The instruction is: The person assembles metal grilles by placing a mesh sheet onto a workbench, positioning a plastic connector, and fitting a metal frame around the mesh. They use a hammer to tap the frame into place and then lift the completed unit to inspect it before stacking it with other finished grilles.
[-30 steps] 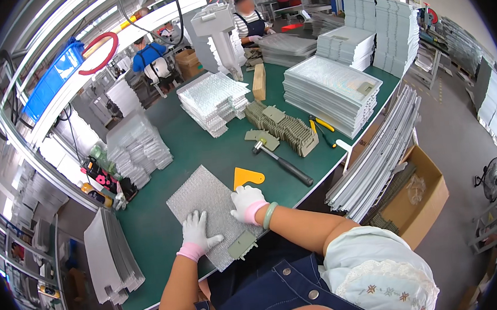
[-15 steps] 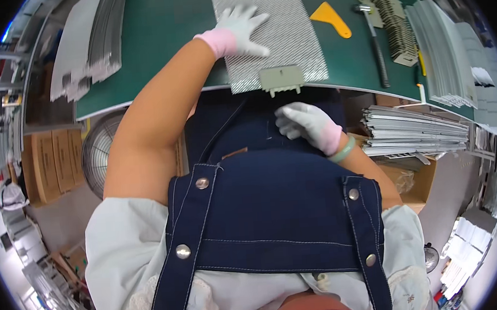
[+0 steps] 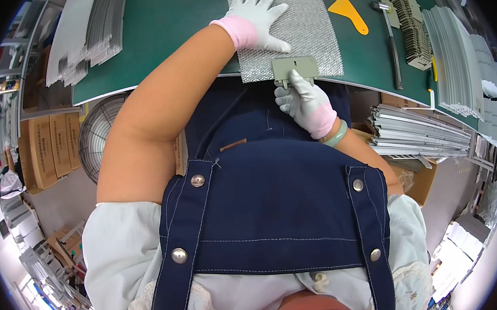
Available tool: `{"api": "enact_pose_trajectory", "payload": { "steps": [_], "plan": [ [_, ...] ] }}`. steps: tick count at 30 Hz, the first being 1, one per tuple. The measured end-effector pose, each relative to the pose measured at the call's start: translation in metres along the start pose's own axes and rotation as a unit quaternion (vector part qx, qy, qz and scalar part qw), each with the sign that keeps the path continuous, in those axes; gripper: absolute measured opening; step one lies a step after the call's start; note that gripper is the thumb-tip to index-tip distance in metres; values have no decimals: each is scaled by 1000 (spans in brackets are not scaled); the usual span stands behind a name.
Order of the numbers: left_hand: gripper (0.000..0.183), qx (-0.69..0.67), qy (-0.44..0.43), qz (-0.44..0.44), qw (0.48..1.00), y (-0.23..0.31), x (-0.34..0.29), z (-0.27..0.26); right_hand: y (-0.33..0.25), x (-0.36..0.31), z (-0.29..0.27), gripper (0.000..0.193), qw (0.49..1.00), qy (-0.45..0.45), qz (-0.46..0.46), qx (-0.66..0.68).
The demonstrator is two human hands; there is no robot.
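Observation:
My left hand (image 3: 258, 22), in a white glove with a pink cuff, lies spread with fingers apart on a clear, bubble-textured sheet (image 3: 315, 35). That sheet runs from the far side of the green table to its front edge. At the front edge, a flat grey-green plastic piece (image 3: 305, 64) with small prongs rests on the sheet and juts out over the edge. My right hand (image 3: 308, 106), gloved alike, pinches this piece from the near side. Its thumb presses on top, while the other fingers curl below the prongs.
Right of the sheet lie a yellow scraper (image 3: 351, 15), a hammer (image 3: 392, 47), a row of stacked grey-green pieces (image 3: 409, 25) and long pale panels (image 3: 452, 60). More panels (image 3: 99, 33) stand at the left. Metal strips (image 3: 414, 132) and a fan (image 3: 100, 136) are below table level.
My right hand has come up from in front of the apron to the table edge and taken hold of the plastic piece. My left hand stays spread on the sheet.

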State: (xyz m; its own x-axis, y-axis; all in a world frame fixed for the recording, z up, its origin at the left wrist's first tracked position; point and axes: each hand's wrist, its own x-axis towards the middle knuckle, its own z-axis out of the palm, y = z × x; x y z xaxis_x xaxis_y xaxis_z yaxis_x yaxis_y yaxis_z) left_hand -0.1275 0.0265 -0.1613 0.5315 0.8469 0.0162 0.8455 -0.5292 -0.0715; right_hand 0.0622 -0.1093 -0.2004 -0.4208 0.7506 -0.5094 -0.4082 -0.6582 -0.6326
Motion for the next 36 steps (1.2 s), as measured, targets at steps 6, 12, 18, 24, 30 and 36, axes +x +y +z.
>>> {"api": "enact_pose_trajectory", "payload": {
  "steps": [6,12,18,24,30,36],
  "plan": [
    [114,-8,9,-40,999,16,-10,0,-4,-4,1,38,1000,25,6,8],
    [115,-14,-9,-41,999,18,-9,-9,-7,-4,3,35,999,31,9,2],
    [108,-13,-16,-29,999,50,-37,-6,4,-37,-9,30,997,29,-22,74],
    [104,19,-15,-12,1000,62,-45,0,31,-35,-31,28,996,3,-52,74],
    [104,-3,-20,-11,1000,58,-42,-6,30,-29,-37,29,989,-64,-85,100],
    [110,-38,-30,-37,998,52,-23,-9,13,-21,-33,29,990,-54,-97,84]
  ]
}}
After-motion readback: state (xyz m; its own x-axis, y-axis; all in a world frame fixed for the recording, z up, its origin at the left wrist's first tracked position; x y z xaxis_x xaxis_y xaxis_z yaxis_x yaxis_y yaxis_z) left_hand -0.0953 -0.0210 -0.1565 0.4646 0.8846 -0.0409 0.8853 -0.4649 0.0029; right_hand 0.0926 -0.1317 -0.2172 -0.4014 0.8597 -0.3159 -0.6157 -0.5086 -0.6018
